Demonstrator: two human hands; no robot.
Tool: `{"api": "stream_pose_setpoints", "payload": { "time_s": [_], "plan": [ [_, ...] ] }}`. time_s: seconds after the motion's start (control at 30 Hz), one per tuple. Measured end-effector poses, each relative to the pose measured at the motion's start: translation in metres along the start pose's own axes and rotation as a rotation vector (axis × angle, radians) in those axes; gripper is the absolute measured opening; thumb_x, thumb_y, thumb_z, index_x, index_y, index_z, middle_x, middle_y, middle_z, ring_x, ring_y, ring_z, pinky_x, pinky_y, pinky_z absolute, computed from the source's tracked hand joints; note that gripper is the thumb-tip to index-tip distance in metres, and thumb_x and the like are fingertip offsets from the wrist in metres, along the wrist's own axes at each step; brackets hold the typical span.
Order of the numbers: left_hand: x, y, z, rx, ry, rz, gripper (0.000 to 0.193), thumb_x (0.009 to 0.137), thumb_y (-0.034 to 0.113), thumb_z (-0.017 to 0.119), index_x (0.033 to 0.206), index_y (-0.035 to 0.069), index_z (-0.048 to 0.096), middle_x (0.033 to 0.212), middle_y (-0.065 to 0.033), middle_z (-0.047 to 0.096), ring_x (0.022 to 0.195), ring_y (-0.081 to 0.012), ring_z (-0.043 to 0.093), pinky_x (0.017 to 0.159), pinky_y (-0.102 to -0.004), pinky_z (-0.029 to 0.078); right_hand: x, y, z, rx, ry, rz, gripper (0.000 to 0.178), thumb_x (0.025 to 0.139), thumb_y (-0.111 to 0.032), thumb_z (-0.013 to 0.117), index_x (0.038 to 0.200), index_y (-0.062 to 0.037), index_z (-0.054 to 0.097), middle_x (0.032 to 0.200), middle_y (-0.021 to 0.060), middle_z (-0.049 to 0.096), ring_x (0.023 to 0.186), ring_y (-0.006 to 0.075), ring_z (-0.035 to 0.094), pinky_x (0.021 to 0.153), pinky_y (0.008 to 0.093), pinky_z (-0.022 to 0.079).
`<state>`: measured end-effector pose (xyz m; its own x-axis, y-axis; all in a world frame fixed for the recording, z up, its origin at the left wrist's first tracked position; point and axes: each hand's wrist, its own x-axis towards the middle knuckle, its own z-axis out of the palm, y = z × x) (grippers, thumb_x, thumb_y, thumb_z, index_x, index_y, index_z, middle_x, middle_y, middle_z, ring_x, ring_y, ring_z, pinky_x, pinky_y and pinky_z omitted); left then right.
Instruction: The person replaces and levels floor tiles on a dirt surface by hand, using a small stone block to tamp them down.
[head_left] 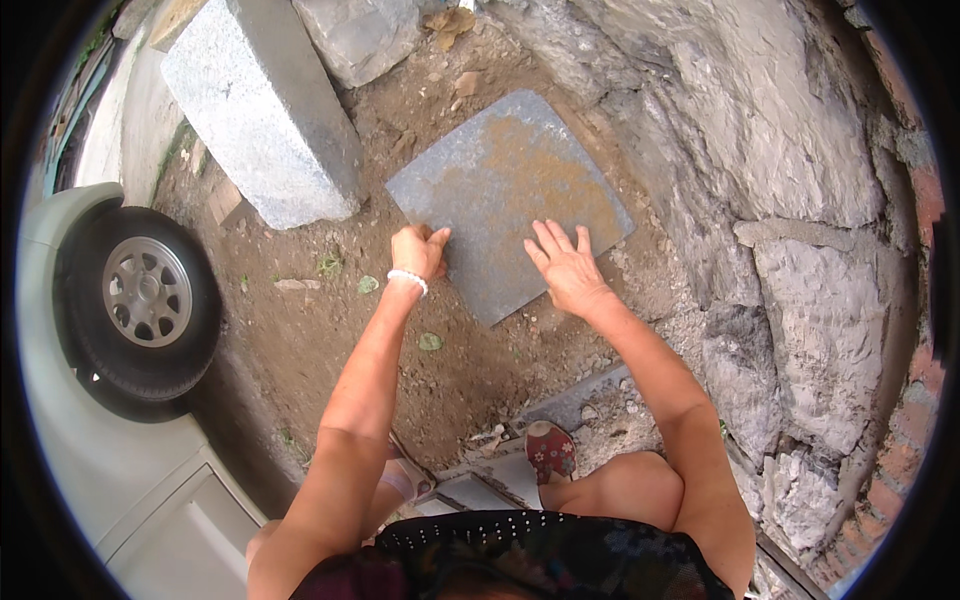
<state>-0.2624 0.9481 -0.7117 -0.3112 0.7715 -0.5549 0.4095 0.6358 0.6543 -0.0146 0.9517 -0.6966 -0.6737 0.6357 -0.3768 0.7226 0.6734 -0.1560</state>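
A square grey stone slab (470, 215), its top smeared with brown dirt, lies on the soil in front of me. My left hand (420, 252), with a white beaded bracelet on the wrist, is closed on the slab's left edge, thumb on top; the fingers under the edge are hidden. My right hand (568, 268) rests on the slab near its right front edge, fingers spread and stretched out over the surface.
A large pale stone block (265, 130) stands at the far left. At the left is a parked vehicle's wheel (145, 290). A rough rock wall (740, 130) rises along the right. Near my feet lie narrow grey stone strips (575, 400) and rubble.
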Motion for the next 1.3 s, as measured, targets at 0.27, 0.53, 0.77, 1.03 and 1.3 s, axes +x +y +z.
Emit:
{"api": "stream_pose_setpoints", "payload": {
  "time_s": [0.27,0.53,0.77,1.03,1.3],
  "plan": [
    [-0.05,-0.065,0.046,0.231,0.303,0.066,0.047,0.075,0.042,0.069,0.081,-0.003,0.053,0.068,-0.0203,0.061,0.063,-0.0328,0.063,0.06,-0.0412,0.048,-0.007,0.04,0.036,0.133,0.177,-0.015,0.09,0.064,-0.049,0.071,0.136,-0.0076,0.034,0.145,0.0178,0.018,0.136,0.0325,0.013,0.105,0.0599,0.01],
    [-0.021,-0.043,0.054,-0.226,0.021,-0.196,0.035,0.079,0.017,0.069,0.081,-0.009,0.047,0.071,-0.0171,0.057,0.047,-0.0236,0.059,0.034,-0.0339,0.05,0.023,0.047,0.039,0.089,0.17,-0.014,0.093,0.063,-0.051,0.07,0.136,-0.006,0.033,0.147,0.0191,0.012,0.137,0.0334,0.007,0.106,0.0606,0.004],
    [-0.033,-0.063,0.04,0.228,0.254,0.18,0.039,0.075,0.025,0.072,0.09,-0.006,0.054,0.076,-0.0203,0.062,0.063,-0.0326,0.063,0.06,-0.0426,0.051,0.024,0.047,0.02,0.208,0.254,0.045,0.092,0.067,-0.054,0.066,0.136,-0.0046,0.031,0.147,0.0182,0.015,0.137,0.0316,0.011,0.108,0.056,0.006],
    [0.009,-0.018,0.045,0.569,0.213,0.628,0.092,0.063,0.034,0.077,0.131,-0.007,0.033,0.139,-0.0304,0.025,0.128,-0.043,0.028,0.107,-0.0437,0.024,0.075,0.067,0.02,0.032,0.333,0.246,0.08,0.081,-0.052,0.054,0.139,-0.0049,0.025,0.147,0.0155,0.014,0.137,0.0285,0.011,0.108,0.0539,0.005],
    [0.006,-0.005,0.054,0.728,0.059,0.488,0.111,0.06,0.047,0.076,0.135,-0.012,0.02,0.143,-0.0303,0.012,0.134,-0.0401,0.017,0.11,-0.0412,0.017,0.07,0.054,0.021,0.082,0.295,0.354,0.075,0.084,-0.049,0.05,0.141,-0.0068,0.023,0.149,0.0135,0.009,0.138,0.0283,0.007,0.105,0.0611,0.002]
  ]
}}
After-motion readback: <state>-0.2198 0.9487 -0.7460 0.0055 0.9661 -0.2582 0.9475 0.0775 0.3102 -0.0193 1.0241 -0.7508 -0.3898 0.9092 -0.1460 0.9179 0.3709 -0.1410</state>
